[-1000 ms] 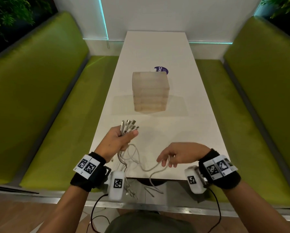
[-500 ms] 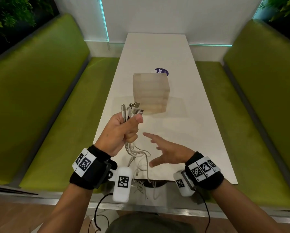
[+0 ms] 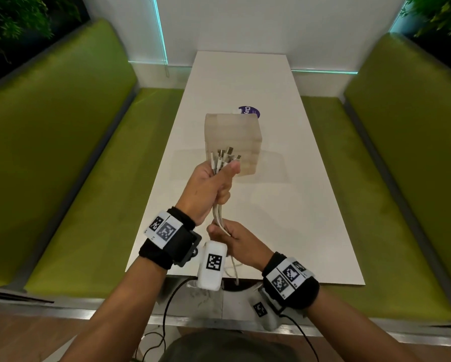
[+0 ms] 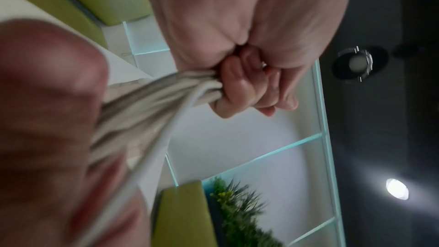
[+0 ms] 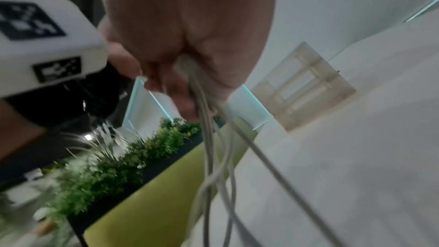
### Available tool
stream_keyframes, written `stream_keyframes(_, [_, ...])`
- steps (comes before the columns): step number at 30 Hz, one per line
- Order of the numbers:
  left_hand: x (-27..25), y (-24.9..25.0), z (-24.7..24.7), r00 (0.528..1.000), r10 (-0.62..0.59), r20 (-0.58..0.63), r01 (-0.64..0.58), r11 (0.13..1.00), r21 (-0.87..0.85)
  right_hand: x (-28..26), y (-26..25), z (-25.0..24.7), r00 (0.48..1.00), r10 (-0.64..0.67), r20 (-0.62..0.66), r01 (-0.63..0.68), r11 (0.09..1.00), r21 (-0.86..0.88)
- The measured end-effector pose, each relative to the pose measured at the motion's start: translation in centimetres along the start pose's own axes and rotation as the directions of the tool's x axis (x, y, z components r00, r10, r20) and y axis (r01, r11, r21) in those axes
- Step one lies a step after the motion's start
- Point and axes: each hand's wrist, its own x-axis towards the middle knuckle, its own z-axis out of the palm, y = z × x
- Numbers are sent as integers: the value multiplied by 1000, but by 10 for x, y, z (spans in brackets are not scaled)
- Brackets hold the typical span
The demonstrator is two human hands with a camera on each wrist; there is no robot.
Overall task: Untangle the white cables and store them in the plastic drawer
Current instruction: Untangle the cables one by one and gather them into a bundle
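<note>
My left hand (image 3: 215, 186) is raised over the table and grips a bundle of white cables (image 3: 219, 218), whose plug ends (image 3: 225, 156) stick up out of the fist. Just below it my right hand (image 3: 229, 237) is curled round the same bundle. In the left wrist view the cables (image 4: 152, 99) run taut from my left hand's fingers (image 4: 240, 85) down to the blurred right hand. The right wrist view shows the cables (image 5: 213, 149) hanging loose below my right hand (image 5: 190, 74). The translucent plastic drawer unit (image 3: 232, 143) stands mid-table beyond both hands, its drawers shut.
The long white table (image 3: 284, 205) runs away from me between two green benches (image 3: 70, 158), (image 3: 402, 163). A purple round sticker (image 3: 249, 111) lies behind the drawer unit. The cables' loose ends (image 3: 233, 273) trail over the table's near edge.
My left hand has lifted the cable bundle higher and further forward. My right hand, open on the table half a second ago, has come in under the left and closed round the cables.
</note>
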Motion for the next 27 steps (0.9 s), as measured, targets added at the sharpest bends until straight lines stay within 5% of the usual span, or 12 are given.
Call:
stream_keyframes(8, [5, -17, 14, 996, -79, 51, 74, 992, 102, -1, 29, 4, 988, -18, -155, 18, 1000, 0])
stream_keyframes(13, [5, -24, 9, 986, -141, 94, 142, 990, -2, -3, 30, -23, 995, 71, 67, -62, 990, -128])
stream_keyframes(17, [6, -25, -2, 968, -233, 94, 244, 962, -123, -5, -2, -64, 998, -30, -49, 28, 999, -41])
stream_keyframes(22, [8, -30, 4, 963, -257, 81, 260, 965, -27, 7, -58, -83, 975, -142, -171, 138, 990, -36])
stream_keyframes(27, [8, -33, 8, 958, -277, 81, 272, 960, 67, 16, -79, -90, 995, -102, -7, 97, 959, -266])
